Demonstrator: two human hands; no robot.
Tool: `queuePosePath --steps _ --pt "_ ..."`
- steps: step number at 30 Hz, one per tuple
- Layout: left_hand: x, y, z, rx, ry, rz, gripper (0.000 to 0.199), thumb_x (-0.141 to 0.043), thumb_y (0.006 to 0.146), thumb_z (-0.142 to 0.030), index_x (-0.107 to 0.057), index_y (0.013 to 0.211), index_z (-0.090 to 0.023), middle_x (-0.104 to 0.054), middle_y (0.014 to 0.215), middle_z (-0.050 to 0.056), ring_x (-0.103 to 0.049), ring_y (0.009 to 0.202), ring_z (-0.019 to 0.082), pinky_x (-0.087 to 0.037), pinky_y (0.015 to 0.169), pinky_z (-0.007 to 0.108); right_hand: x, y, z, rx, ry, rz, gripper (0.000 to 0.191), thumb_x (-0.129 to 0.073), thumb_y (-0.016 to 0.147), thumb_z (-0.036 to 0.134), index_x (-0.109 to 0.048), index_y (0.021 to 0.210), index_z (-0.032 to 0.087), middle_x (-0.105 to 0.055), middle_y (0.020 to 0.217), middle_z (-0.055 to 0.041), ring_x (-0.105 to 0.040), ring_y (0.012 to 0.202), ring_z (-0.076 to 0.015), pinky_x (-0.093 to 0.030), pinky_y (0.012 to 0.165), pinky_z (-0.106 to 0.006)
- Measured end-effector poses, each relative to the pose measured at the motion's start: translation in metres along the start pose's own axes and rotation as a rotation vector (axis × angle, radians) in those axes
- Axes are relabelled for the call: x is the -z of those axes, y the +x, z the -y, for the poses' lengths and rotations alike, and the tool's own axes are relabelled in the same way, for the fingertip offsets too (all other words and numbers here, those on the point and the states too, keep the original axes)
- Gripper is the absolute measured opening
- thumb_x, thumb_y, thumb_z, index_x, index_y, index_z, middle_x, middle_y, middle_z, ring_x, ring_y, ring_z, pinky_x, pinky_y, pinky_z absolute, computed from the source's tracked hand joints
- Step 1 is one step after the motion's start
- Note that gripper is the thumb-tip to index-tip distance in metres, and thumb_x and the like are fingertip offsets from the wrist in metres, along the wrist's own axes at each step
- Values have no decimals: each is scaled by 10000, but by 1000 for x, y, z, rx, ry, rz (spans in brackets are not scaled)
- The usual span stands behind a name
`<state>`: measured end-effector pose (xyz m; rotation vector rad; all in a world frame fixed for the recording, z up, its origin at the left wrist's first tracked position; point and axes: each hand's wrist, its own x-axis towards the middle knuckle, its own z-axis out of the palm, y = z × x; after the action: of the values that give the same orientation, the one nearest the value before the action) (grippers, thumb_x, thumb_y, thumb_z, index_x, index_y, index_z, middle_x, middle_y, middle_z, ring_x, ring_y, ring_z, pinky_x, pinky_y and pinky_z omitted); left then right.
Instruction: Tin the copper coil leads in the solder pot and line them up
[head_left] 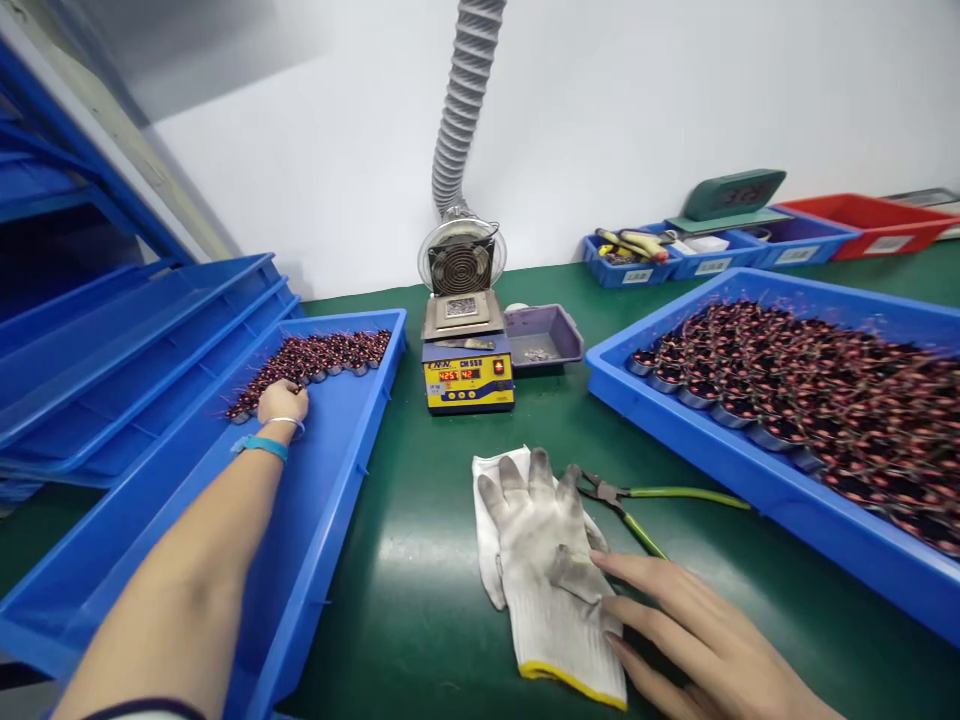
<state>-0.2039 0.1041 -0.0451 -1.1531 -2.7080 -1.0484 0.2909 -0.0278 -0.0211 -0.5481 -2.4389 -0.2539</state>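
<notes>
My left hand [283, 402] reaches into the long blue tray [330, 450] on the left, its fingers curled at the front edge of a cluster of small round parts with reddish wires [330, 352]. Whatever those fingers grip is hidden. Over the bench my right hand [697, 640] hovers or rests with fingers stretched out, the fingertips at the edge of a pair of white work gloves [544, 560] with grey fingertips and a yellow cuff edge. Behind the gloves lie green-handled pliers [615, 492], jaws slightly apart.
A yellow-fronted solder pot [469, 380] stands mid-bench under a grey exhaust hose [461, 100]. Beside it is a purple tray [555, 335]. Another blue tray [622, 375] on the right holds many wired parts. Blue bins [630, 272], a red bin [862, 225] and stacked blue trays [150, 350] flank the bench.
</notes>
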Motion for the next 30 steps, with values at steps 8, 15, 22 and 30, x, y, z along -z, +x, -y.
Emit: queuePosePath --steps 8,15,22,30 --pt "66 -142 -84 -620 -340 148 293 -611 744 -370 -645 919 -138 -402 513 -42 -358 486 73 -315 508 199 -15 65 -1 -84 391 -81 383 -611 772 179 -490 1128 109 -524 1184 -140 -502 1127 -165 -444 950 -284" --pt "70 -246 -105 -1226 -506 260 201 -584 822 -177 -553 1020 -189 -364 533 -67 -337 452 30 -308 468 130 -54 94 1 -175 541 -229 389 -596 716 157 -525 1085 57 -598 1002 -114 -569 899 -149 -484 820 -270" --pt "57 -232 -98 -649 -791 511 318 -678 735 -340 -537 950 -152 -423 559 -39 -410 489 57 -364 474 159 -49 95 1 -495 799 -187 414 -682 723 282 -571 1081 104 -562 996 -87 -585 866 -120 -507 747 -230" --pt "49 -220 -106 -78 -1121 876 514 -776 582 -381 -591 953 -76 -547 673 13 -436 481 43 -361 438 166 -64 109 9 -392 721 -174 363 -664 715 196 -583 1055 97 -577 933 -70 -562 860 -117 -492 736 -227"
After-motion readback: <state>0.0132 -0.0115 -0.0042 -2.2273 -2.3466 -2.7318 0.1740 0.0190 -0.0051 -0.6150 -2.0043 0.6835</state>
